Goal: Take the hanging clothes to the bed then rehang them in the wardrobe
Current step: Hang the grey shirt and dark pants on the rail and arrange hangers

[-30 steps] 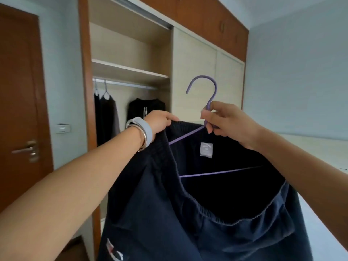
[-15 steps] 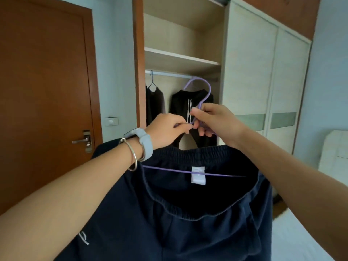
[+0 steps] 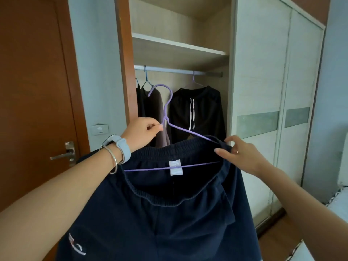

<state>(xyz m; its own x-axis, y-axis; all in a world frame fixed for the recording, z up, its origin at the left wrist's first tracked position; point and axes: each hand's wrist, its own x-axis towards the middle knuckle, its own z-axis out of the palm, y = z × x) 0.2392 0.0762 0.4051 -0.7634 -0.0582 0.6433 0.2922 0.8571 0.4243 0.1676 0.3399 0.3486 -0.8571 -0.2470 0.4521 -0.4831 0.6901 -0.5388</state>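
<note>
Navy shorts (image 3: 160,213) with a white label hang on a purple wire hanger (image 3: 168,108) in front of me. My left hand (image 3: 143,131) pinches the hanger at the base of its hook. My right hand (image 3: 239,153) pinches the waistband of the shorts at the hanger's right shoulder. Behind them the open wardrobe has a metal rail (image 3: 177,70). On it hang a black garment with white drawstrings (image 3: 197,113) and a dark grey garment (image 3: 150,108), both on hangers.
A brown door (image 3: 33,91) with a metal handle (image 3: 64,155) stands at the left, a light switch (image 3: 99,129) beside it. The wardrobe's pale sliding doors (image 3: 263,91) fill the right. A shelf (image 3: 178,47) sits above the rail. The bed's edge (image 3: 339,204) shows at the lower right.
My view has turned toward the open wardrobe and come closer. My right hand left the hanger's neck and moved right to the waistband; my left hand took the hanger's neck.
</note>
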